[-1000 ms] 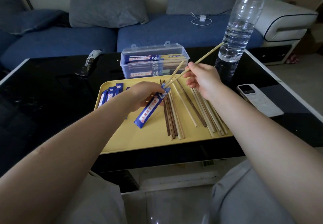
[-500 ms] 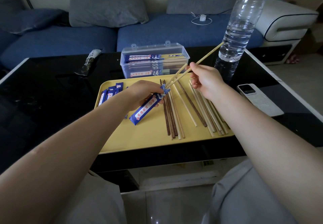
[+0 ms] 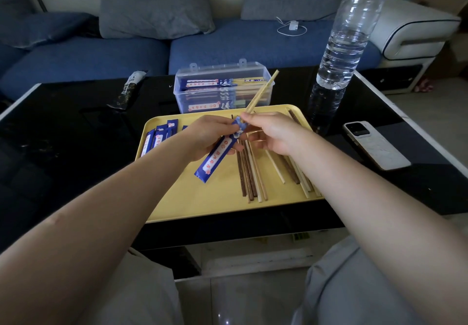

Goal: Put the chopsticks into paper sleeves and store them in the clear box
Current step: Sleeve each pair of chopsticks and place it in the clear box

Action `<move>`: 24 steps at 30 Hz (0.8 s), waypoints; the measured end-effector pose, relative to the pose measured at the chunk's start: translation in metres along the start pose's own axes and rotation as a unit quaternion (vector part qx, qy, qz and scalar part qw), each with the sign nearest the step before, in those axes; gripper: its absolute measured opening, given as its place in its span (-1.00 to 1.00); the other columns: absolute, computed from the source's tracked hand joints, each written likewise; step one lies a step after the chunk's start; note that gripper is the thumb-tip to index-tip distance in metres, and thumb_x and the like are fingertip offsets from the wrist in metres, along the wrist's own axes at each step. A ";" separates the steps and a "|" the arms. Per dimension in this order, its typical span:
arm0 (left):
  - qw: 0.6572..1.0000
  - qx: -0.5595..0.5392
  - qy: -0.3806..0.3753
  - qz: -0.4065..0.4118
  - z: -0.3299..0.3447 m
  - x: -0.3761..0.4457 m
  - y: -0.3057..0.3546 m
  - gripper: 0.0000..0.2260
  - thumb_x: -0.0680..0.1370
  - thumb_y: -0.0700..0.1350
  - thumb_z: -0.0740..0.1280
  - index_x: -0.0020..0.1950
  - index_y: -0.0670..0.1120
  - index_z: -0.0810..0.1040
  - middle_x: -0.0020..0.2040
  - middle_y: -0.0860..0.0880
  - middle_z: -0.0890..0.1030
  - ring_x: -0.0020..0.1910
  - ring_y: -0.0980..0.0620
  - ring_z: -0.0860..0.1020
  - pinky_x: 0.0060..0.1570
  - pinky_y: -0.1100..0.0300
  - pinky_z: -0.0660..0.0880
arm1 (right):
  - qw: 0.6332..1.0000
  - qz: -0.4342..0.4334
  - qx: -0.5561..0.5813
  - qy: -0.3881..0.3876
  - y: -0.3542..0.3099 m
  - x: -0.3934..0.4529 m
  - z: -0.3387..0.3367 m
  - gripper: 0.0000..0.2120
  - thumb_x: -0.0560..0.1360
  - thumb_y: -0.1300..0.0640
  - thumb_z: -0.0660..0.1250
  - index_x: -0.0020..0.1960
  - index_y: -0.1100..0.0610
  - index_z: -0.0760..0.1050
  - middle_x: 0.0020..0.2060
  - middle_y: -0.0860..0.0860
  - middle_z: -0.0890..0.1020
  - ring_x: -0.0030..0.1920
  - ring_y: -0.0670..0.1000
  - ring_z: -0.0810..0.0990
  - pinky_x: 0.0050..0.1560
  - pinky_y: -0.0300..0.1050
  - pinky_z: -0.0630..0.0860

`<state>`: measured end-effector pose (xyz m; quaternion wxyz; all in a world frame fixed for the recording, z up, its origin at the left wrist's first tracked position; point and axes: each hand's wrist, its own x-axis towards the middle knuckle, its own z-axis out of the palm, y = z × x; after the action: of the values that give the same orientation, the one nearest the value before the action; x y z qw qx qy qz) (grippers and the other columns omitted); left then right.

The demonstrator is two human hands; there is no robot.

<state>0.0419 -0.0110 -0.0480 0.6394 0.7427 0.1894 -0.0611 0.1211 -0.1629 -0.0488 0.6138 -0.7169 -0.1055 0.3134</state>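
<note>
Since the earlier frame the pale chopstick pair (image 3: 262, 91) had slid well down into the blue paper sleeve (image 3: 219, 153); much less stick stood out above, and the right hand (image 3: 272, 132) had closed in next to the left hand (image 3: 211, 136).

Fingers first: the left ones were curled round the upper part of the sleeve, pinching it near the mouth. The right thumb and forefinger pinched the pair right at the sleeve mouth; I couldn't see the lower right fingers clearly. Sleeve and pair were held in the air above the yellow tray (image 3: 200, 199), sleeve tail pointing down and toward me.

Risks as I judged them:
- Thin paper, two tips. If one tip caught the inner seam, the sleeve could tear or buckle.
- If the left grip was too tight at the mouth, the sticks could jam.
- The free ends leaned toward the clear box (image 3: 222, 87) and could knock it on a swing.
- The tall water bottle (image 3: 340, 53) stood near on the desk (image 3: 63, 142); a right elbow sweep could tip it.

Loose chopsticks (image 3: 249, 172) and spare sleeves (image 3: 159, 136) lay on the tray. The box already held sleeved pairs.
</note>
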 end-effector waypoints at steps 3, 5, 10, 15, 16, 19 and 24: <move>1.000 -0.003 -0.006 -0.004 -0.002 -0.002 0.000 -0.83 0.62 -0.19 0.33 0.17 -0.20 0.59 0.01 -0.15 0.71 -0.12 -0.06 0.71 -0.17 0.11 0.66 | 1.000 0.007 0.015 0.019 -0.004 0.003 -0.007 -0.68 0.53 -0.12 0.43 0.07 0.13 0.65 -0.13 0.01 0.67 -0.24 -0.04 0.65 -0.20 -0.15 0.55; 1.000 -0.010 -0.015 -0.003 0.000 -0.004 0.001 -0.84 0.62 -0.21 0.32 0.16 -0.23 0.59 -0.03 -0.14 0.72 -0.17 -0.05 0.70 -0.17 0.11 0.65 | 0.996 -0.005 0.057 0.071 -0.004 0.008 -0.013 -0.68 0.55 -0.08 0.42 0.08 0.17 0.66 -0.17 0.01 0.64 -0.27 -0.05 0.58 -0.29 -0.20 0.53; 0.999 -0.022 -0.030 -0.005 0.003 -0.005 0.003 -0.83 0.62 -0.21 0.32 0.17 -0.25 0.59 -0.10 -0.09 0.73 -0.22 -0.02 0.70 -0.22 0.16 0.65 | 0.989 -0.029 0.119 0.084 0.000 0.013 -0.017 -0.79 0.60 0.09 0.38 0.06 0.23 0.66 -0.33 0.00 0.56 -0.37 -0.09 0.47 -0.37 -0.25 0.47; 0.999 -0.028 -0.038 -0.008 0.002 -0.004 0.003 -0.80 0.63 -0.19 0.31 0.21 -0.24 0.58 0.00 -0.13 0.72 -0.16 -0.04 0.70 -0.24 0.18 0.61 | 0.994 -0.005 0.106 0.021 0.003 0.011 -0.011 -0.78 0.60 0.08 0.38 0.09 0.22 0.68 -0.32 -0.02 0.54 -0.36 -0.10 0.45 -0.36 -0.27 0.47; 0.999 -0.028 -0.043 -0.010 0.002 -0.004 0.003 -0.80 0.63 -0.19 0.31 0.21 -0.24 0.58 0.01 -0.13 0.72 -0.16 -0.03 0.69 -0.24 0.18 0.61 | 0.994 -0.001 0.111 0.016 0.003 0.011 -0.011 -0.79 0.60 0.08 0.38 0.09 0.21 0.68 -0.31 -0.02 0.54 -0.34 -0.10 0.45 -0.36 -0.27 0.48; 0.999 -0.010 -0.033 -0.013 0.000 -0.002 0.005 -0.80 0.62 -0.15 0.33 0.20 -0.20 0.60 0.05 -0.15 0.70 -0.15 -0.01 0.69 -0.23 0.19 0.61 | 0.993 -0.003 0.119 0.014 0.001 0.012 -0.013 -0.84 0.60 0.13 0.38 0.01 0.21 0.68 -0.31 -0.02 0.60 -0.32 -0.11 0.51 -0.34 -0.27 0.53; 0.964 0.217 0.133 0.069 0.014 0.006 0.008 -0.77 0.56 0.00 0.41 0.18 -0.01 0.51 -0.02 -0.04 0.63 -0.17 0.00 0.66 -0.24 0.13 0.65 | 0.985 0.005 0.161 0.066 -0.001 0.017 -0.012 -0.90 0.60 0.21 0.37 -0.05 0.23 0.59 -0.31 0.05 0.57 -0.36 -0.07 0.55 -0.36 -0.26 0.56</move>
<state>0.0525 -0.0238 -0.0449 0.4344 0.8764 0.2033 0.0432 0.1416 -0.1632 -0.0529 0.7255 -0.6280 -0.0097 0.2814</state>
